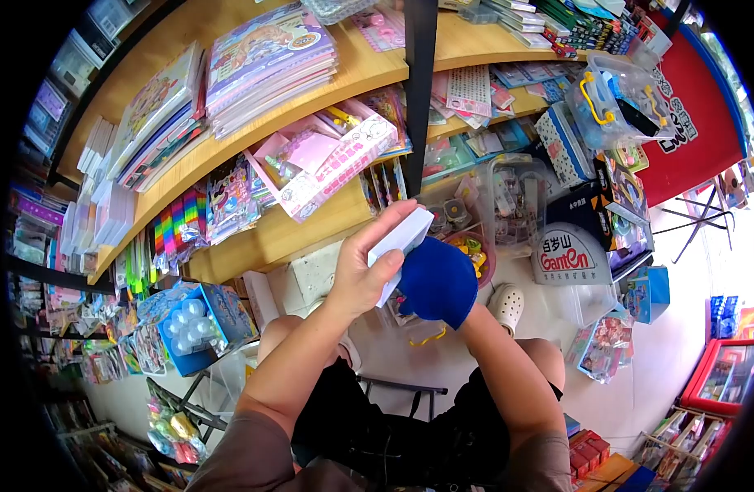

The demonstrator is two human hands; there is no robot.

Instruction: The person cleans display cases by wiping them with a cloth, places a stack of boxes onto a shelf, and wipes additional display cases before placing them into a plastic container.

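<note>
My left hand (369, 266) is closed around a small white box (401, 243), its thumb lying across the near face. A blue cloth (439, 283) is bunched against the right side of the box and bulges round over my right hand (473, 320), of which only the wrist end shows. The fingers under the cloth are hidden; the cloth follows the shape of the hand. Below and behind the box, a pink basket (488, 266) with yellow items is partly covered by the cloth.
Wooden shelves (254, 160) with stacked booklets (270, 61) and a pink box (336, 168) rise in front, split by a black post (420, 90). Clear bins (514, 205) stand ahead on the right. A blue carton (205, 328) sits at left. A stool (405, 389) is below.
</note>
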